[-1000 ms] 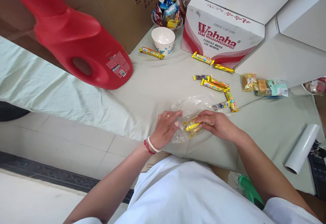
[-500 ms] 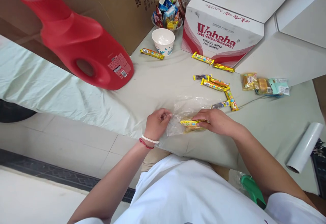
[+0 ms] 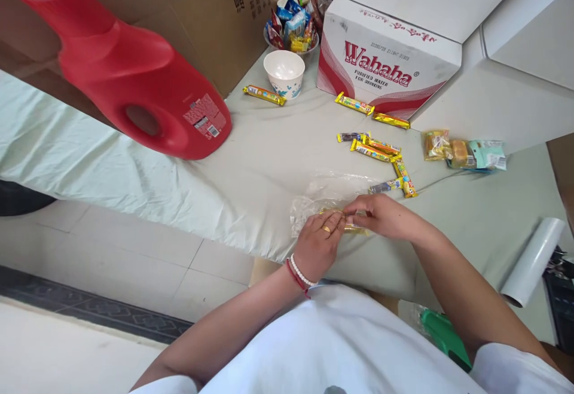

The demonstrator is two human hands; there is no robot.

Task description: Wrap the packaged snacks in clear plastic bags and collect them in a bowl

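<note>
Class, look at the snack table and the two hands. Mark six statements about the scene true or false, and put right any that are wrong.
1. The left hand wears a ring. True.
2. The left hand hangs at the person's side. False: it is over the clear plastic, close to the right hand.
3. The white paper bowl stands in front of the bowl of wrapped snacks. True.
4. The white paper bowl is upside down. False: its open mouth faces up.
5. Two wrapped snack sticks lie at the foot of the Wahaha carton. True.
6. The Wahaha carton is on the floor. False: it stands on the cloth-covered table.
</note>
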